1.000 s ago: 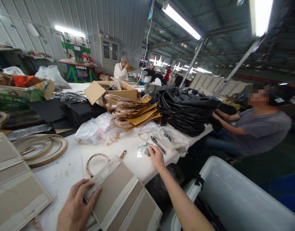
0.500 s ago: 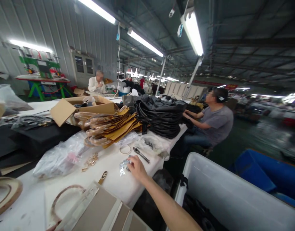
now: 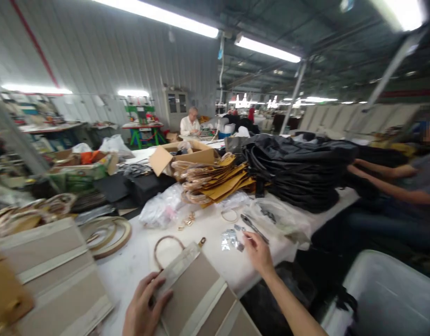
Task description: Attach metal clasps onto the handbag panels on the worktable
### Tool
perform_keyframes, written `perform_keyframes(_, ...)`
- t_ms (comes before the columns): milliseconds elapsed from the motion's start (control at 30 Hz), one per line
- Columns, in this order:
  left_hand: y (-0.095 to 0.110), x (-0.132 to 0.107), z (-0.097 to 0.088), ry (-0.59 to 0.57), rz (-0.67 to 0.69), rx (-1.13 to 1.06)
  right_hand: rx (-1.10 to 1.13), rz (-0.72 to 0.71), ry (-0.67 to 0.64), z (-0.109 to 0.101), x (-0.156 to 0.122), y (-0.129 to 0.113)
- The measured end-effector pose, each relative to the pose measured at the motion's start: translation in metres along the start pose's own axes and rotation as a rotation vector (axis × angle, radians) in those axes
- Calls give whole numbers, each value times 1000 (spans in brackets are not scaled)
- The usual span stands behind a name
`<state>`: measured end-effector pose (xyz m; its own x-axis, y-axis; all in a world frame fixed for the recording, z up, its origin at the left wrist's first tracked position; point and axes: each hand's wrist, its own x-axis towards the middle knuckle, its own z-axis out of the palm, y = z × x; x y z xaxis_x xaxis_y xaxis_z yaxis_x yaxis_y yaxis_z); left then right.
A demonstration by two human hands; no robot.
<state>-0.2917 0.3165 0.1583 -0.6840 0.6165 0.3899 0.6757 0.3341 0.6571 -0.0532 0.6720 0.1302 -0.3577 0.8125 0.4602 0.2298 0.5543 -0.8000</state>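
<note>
My left hand (image 3: 146, 298) grips the near-left edge of a grey-beige bag panel (image 3: 197, 289) with pale strips across it. A ring-shaped handle (image 3: 163, 240) and a small brass-coloured tab (image 3: 202, 241) stick out beyond the panel's far edge. Over the white table, my right hand (image 3: 258, 252) has its fingertips pinched together beside a little heap of shiny silver pieces (image 3: 229, 239). Whatever lies between those fingertips is too small to make out. A dark pen-like tool (image 3: 251, 226) lies just beyond that hand, next to a clear plastic bag (image 3: 281, 217).
Brown pieces with wrapped handles (image 3: 215, 179) and black fabric (image 3: 299, 172) are stacked behind. Gold-coloured fittings (image 3: 187, 221) lie near a plastic bag (image 3: 160, 205). Another panel (image 3: 53, 275) and tape rolls (image 3: 111, 233) are left. A white bin (image 3: 386, 289) and a co-worker's arms (image 3: 386, 182) are right.
The view has swung left, bringing my left hand in on the panel. My right hand has drawn back slightly from the silver pieces, which now lie spread out on the table.
</note>
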Motion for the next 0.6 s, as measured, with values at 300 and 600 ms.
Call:
perform_keyframes(300,-5,25,-42,131,-36,183,69,229,-31,-6,4,16)
perform_keyframes(600,26,28,-27,74,143,178,202,-200,-280,62,2,-111)
